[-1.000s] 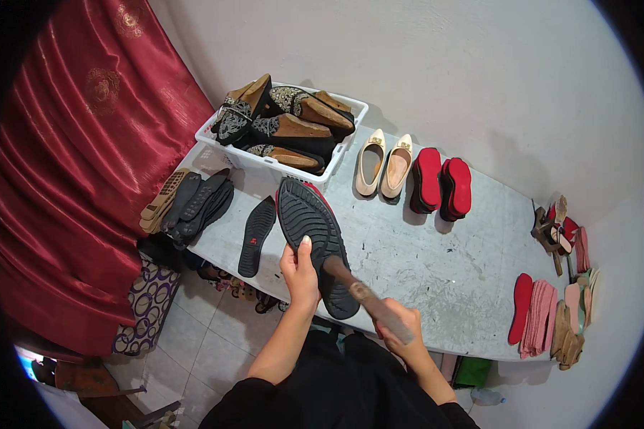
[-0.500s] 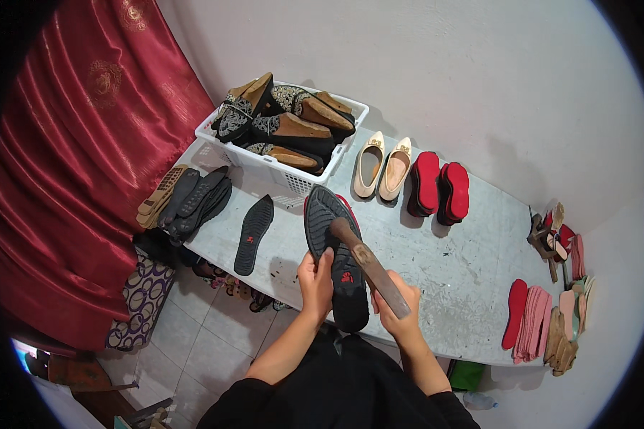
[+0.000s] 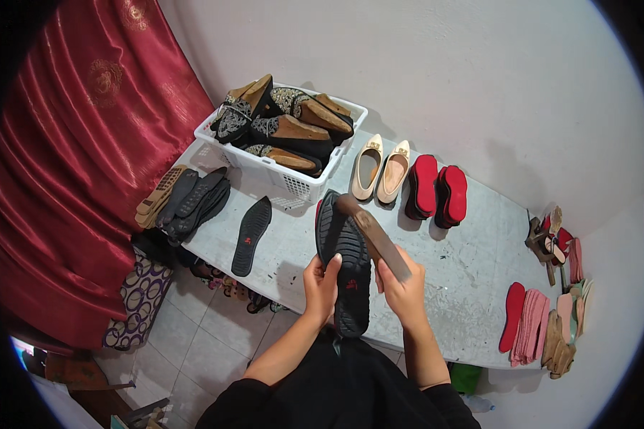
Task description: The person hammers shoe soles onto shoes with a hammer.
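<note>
My left hand grips a shoe from its left side, thumb on the sole. The shoe is sole-up, its toe pointing away from me; the sole is black and ridged, with a small red mark towards the heel and a strip of red at the toe's left edge. My right hand is closed round the wooden handle of a hammer. The hammer slants across the shoe, its head over the toe part. Whether the head touches the sole, I cannot tell. A loose black sole lies on the table to the left.
On the grey table stands a white basket full of shoes on wooden lasts. Right of it are cream flats and red-topped soles. Stacked black soles lie at the left edge, pink insoles at the right.
The hammer's head has moved up towards the toe, and my right hand has risen slightly. The shoe has shifted a little right and turned more upright in my left hand.
</note>
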The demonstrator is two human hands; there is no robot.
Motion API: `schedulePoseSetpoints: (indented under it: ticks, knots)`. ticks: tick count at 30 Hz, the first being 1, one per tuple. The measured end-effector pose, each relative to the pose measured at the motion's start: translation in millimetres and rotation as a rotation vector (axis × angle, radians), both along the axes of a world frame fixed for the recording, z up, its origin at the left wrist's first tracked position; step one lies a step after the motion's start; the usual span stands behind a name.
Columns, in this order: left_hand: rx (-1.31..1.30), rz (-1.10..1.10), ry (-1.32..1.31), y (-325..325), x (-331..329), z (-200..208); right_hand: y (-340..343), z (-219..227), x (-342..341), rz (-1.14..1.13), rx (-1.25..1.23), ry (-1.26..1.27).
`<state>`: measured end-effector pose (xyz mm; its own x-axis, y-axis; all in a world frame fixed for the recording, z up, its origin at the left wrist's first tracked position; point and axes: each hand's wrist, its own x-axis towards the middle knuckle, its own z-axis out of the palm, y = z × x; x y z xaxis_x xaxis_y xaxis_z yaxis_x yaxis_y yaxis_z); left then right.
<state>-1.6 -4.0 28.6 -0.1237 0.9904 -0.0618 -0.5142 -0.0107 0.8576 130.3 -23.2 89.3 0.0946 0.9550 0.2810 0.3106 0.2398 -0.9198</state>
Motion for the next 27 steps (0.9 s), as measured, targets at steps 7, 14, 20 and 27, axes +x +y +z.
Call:
schedulePoseSetpoints:
  ticks: [7, 14, 20, 27]
  knots:
    - [0.050, 0.011, -0.051, 13.2, -11.1, 1.1, -31.9, -7.1, 3.0, -0.012, -0.109, -0.060]
    - [0.006, 0.039, -0.047, 25.8, -19.1, -2.4, -61.5, -53.3, 36.7, -0.064, -0.303, 0.217]
    - [0.008, 0.008, -0.091, 37.4, -24.2, -12.7, -38.0, -101.7, 55.4, -0.319, -0.229, -0.391]
    - [-0.025, -0.025, -0.100, 43.8, -28.6, -16.4, -35.5, -164.0, 55.0, -0.418, -0.230, -0.681]
